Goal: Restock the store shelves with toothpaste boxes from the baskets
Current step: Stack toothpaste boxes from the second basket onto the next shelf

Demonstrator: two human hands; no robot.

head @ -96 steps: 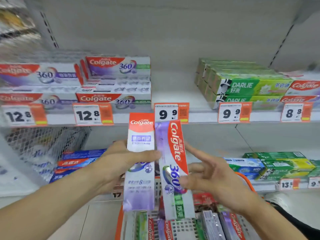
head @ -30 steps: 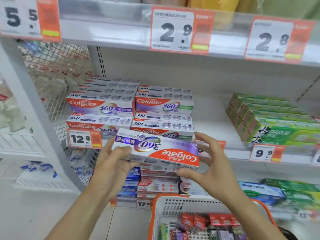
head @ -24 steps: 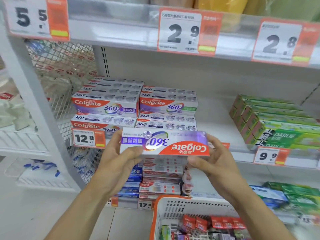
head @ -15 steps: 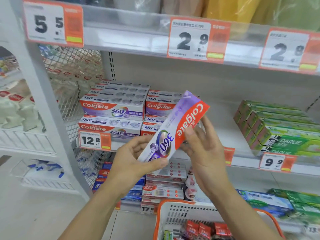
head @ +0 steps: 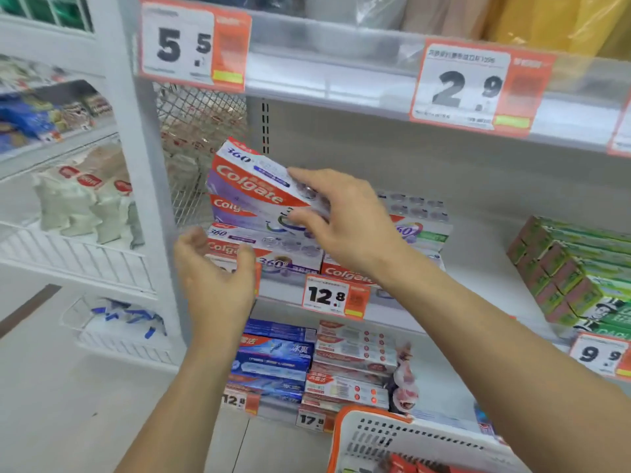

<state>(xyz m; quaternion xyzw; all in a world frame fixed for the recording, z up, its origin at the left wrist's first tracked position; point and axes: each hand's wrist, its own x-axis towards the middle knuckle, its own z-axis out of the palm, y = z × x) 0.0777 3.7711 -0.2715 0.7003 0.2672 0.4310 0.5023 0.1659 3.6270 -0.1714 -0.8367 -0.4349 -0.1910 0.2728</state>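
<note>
My right hand [head: 345, 216] pinches the near end of a purple and red Colgate 360 box [head: 254, 180], which lies tilted on top of the left stack of the same boxes [head: 266, 245] on the middle shelf [head: 478, 268]. My left hand [head: 218, 281] hovers just below and in front of that stack, fingers loosely curved, holding nothing. A second Colgate stack [head: 421, 223] stands to the right, partly hidden by my right hand. The white basket with an orange rim [head: 392, 435] sits at the bottom, with red boxes inside.
Green Darlie boxes [head: 573, 274] fill the shelf's right side. A wire mesh divider [head: 201, 138] bounds the left stack. Price tags 12.8 [head: 333, 297] and 9.9 [head: 599, 355] hang on the shelf edge. Blue and red toothpaste boxes [head: 276, 360] fill the lower shelf.
The box went from both hands in front of the shelf onto the top of the left Colgate stack. My left hand let go and dropped below it. The view moved closer.
</note>
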